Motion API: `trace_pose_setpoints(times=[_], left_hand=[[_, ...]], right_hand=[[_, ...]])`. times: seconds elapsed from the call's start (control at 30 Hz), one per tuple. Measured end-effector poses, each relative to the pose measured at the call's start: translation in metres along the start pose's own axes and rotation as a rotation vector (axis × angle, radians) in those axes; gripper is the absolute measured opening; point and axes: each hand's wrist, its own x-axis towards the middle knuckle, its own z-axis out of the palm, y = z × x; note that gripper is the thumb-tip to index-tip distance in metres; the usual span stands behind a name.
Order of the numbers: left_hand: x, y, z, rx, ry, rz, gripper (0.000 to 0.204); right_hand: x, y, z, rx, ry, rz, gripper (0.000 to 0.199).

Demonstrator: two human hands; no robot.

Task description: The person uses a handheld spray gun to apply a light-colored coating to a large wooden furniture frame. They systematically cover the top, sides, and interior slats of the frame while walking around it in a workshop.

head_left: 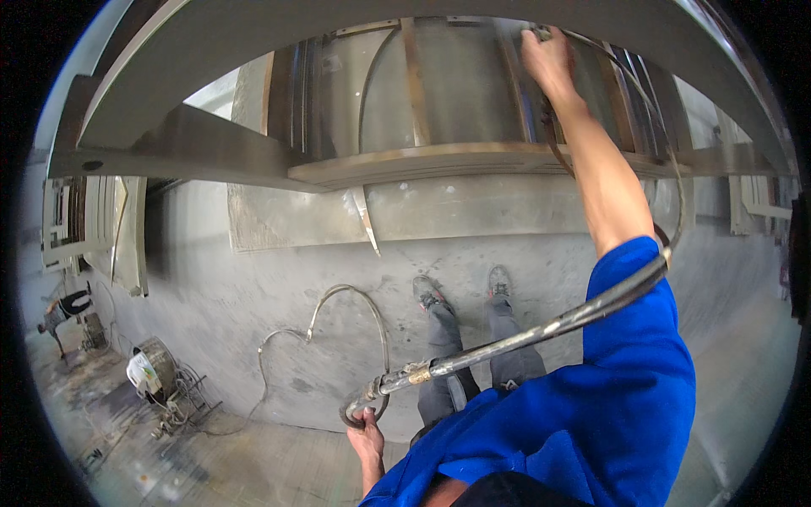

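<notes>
My right hand [551, 63] is stretched far forward and up, its fingers closed round a small metal spray gun [541, 33], mostly hidden by the grip. From there a thin hose [678, 173] curves down on the right of my arm. It joins a thick, paint-spattered hose bundle [528, 334] that crosses in front of my body. At its lower left end, my left hand [366, 435] is closed on the looped hose [351, 412], near waist height. Beyond my right hand stands a grey panel with upright wooden strips [414, 89].
A wooden ledge [473, 156] and a grey beam [203, 148] run before me. Slack hose [380, 317] loops on the floor left of my shoes [429, 291]. A pump-like machine with a drum [156, 367] stands lower left. Farther left, another person [61, 314] bends over.
</notes>
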Motion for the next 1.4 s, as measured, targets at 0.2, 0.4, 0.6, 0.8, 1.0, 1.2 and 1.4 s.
trace_pose_setpoints(times=[0.2,0.4,0.6,0.8,1.0,1.2,1.4], left_hand=[[-0.033,0.011,0.024,-0.094,0.019,-0.027,0.031],[-0.055,-0.005,0.040,-0.137,0.121,0.016,0.031],[-0.043,-0.047,0.030,-0.316,0.190,-0.180,0.035],[-0.030,-0.045,0.012,-0.311,0.145,-0.203,0.036],[-0.010,-0.058,0.013,-0.439,0.075,-0.257,0.037],[-0.015,-0.069,0.021,-0.395,0.135,-0.153,0.040],[-0.046,-0.027,0.052,-0.312,0.177,-0.115,0.038]], right_hand=[[-0.042,-0.038,-0.032,0.206,-0.151,-0.296,0.040],[-0.050,-0.088,0.085,0.105,-0.048,-0.583,0.041],[-0.045,-0.116,0.168,0.083,-0.181,-0.262,0.036],[-0.064,-0.136,0.174,0.292,-0.307,-0.099,0.042],[-0.066,-0.124,0.136,0.153,-0.082,-0.331,0.035],[-0.111,-0.123,0.029,0.607,-0.212,-0.097,0.044],[-0.039,-0.045,0.001,0.325,-0.068,0.009,0.032]])
